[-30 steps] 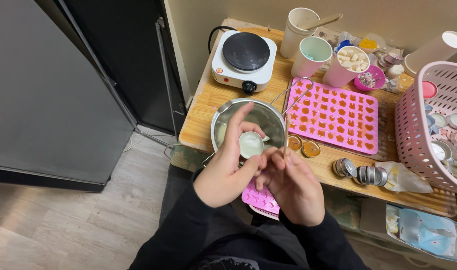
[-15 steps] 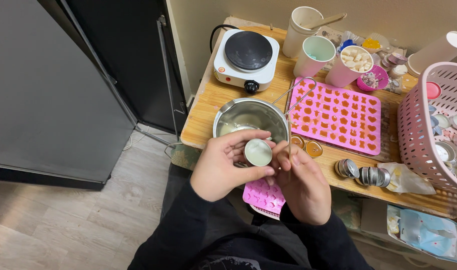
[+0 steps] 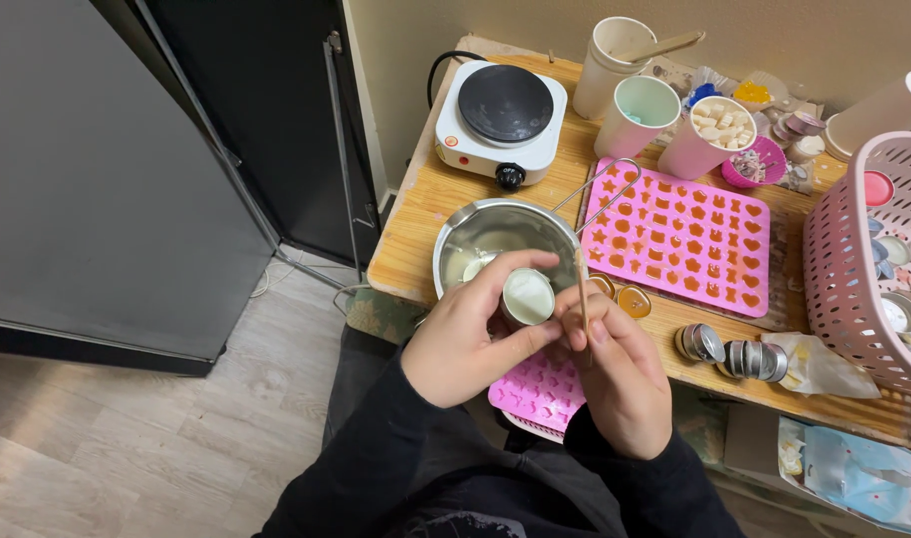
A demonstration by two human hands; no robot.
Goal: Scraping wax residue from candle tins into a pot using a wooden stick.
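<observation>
**Q:** Pale wax, is that what fills the little container?

**A:** It looks so. The left hand (image 3: 470, 344) curls its fingers around a small round tin (image 3: 527, 296) with a creamy white filling, thumb on one side and fingertips on the other, holding it level over the table edge, probably so nothing spills.

**Q:** And the other hand?

**A:** The right hand (image 3: 625, 384) pinches a thin wooden stick (image 3: 581, 299) between closed fingers, upright, just beside the tin's rim.

**Q:** What lies around them?

**A:** Directly behind the tin sits a steel pot (image 3: 503, 242) with a wire handle, close enough to serve it. Beyond that is a white hotplate (image 3: 502, 118). To the right lies a pink silicone mould (image 3: 679, 236) with orange-filled shapes, and a smaller pink mould (image 3: 540, 392) rests under the hands. More small tins (image 3: 729, 351) lie on their sides nearby, next to a pink basket (image 3: 854, 259).
</observation>
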